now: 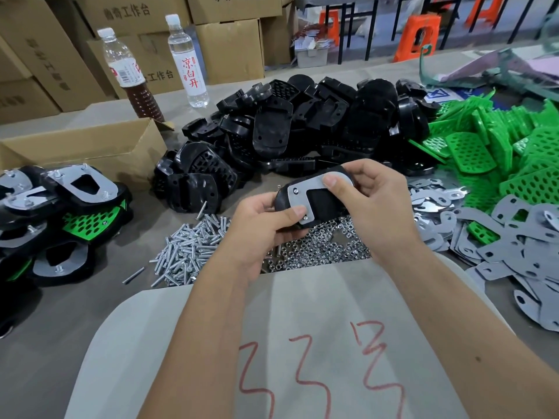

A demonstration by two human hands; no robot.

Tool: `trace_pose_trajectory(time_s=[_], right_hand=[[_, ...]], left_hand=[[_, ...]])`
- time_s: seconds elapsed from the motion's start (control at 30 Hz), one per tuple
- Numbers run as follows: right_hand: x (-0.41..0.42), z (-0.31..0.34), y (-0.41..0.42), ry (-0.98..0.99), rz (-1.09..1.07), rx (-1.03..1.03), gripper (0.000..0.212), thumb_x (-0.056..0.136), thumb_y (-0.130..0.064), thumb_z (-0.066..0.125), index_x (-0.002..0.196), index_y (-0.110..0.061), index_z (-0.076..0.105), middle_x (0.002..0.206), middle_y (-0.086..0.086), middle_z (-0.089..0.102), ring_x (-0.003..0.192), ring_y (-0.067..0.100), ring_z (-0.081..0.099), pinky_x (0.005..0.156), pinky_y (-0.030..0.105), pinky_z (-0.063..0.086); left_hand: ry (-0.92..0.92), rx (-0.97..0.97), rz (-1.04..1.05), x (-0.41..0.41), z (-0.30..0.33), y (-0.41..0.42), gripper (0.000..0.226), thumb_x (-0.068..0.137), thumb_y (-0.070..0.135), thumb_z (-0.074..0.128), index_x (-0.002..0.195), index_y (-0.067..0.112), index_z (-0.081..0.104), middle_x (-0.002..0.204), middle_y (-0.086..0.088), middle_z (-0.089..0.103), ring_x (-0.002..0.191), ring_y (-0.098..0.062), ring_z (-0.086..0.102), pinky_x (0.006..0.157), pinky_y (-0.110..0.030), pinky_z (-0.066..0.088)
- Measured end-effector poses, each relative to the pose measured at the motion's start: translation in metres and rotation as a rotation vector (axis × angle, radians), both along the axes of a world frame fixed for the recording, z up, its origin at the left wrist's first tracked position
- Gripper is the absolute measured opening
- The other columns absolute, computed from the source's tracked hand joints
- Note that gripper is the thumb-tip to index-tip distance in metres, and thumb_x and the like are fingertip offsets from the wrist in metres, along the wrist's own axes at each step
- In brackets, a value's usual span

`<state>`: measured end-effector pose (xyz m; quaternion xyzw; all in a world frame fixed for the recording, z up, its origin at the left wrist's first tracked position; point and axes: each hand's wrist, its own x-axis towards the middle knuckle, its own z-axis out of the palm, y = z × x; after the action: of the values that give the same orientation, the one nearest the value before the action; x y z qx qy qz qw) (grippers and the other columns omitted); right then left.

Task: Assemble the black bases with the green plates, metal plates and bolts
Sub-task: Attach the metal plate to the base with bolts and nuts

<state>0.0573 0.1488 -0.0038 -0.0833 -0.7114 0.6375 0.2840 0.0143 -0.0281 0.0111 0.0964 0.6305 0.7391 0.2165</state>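
Observation:
A black base point(325, 204) with a grey metal plate point(305, 189) laid on top is held above the table between both hands. My left hand point(260, 225) grips its near left end, thumb on the plate's lower corner. My right hand point(369, 201) grips the far right end, thumb pressing the plate's upper part. Bolt ends show in two of the plate's holes. Loose bolts point(187, 249) and nuts point(320, 249) lie below the hands. A heap of black bases point(302, 128) sits behind, green plates point(496, 146) at the right, metal plates point(514, 252) at the near right.
Finished assemblies point(60, 213) are stacked at the left beside an open cardboard box point(90, 152). Two bottles point(187, 58) stand at the back before stacked cartons. A grey sheet with red marks point(302, 343) covers the near table edge.

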Motion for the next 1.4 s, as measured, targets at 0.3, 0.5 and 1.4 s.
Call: trace_pose_trajectory(time_s=[0.3,0.5,1.4], right_hand=[[-0.001,0.000,0.003,-0.002,-0.028,0.007,0.008,0.089,-0.029,0.081,0.091,-0.023,0.076,0.085,-0.004,0.079,0.081,0.015,0.075,0.072,0.030,0.060],[0.003,0.009,0.011,-0.024,0.000,0.097,0.041,0.095,-0.055,0.063,0.094,-0.016,0.075,0.080,0.000,0.074,0.075,0.011,0.069,0.066,0.041,0.057],[0.016,0.059,0.069,-0.186,0.078,0.357,0.022,0.109,-0.022,0.053,0.089,-0.019,0.060,0.068,0.006,0.071,0.056,0.021,0.068,0.050,0.034,0.055]], left_hand=[[0.014,0.006,0.033,0.004,-0.001,0.008,0.019,0.095,0.000,0.068,0.113,0.006,0.070,0.101,-0.011,0.072,0.082,-0.018,0.069,0.066,-0.027,0.059],[-0.032,0.066,0.093,0.005,0.001,0.012,0.014,0.094,-0.001,0.067,0.106,0.004,0.070,0.094,-0.009,0.075,0.073,-0.016,0.070,0.062,-0.026,0.058],[0.165,-0.120,0.418,-0.003,-0.014,0.021,0.002,0.097,0.010,0.069,0.099,0.010,0.070,0.088,0.002,0.077,0.067,-0.007,0.069,0.058,-0.023,0.056]])
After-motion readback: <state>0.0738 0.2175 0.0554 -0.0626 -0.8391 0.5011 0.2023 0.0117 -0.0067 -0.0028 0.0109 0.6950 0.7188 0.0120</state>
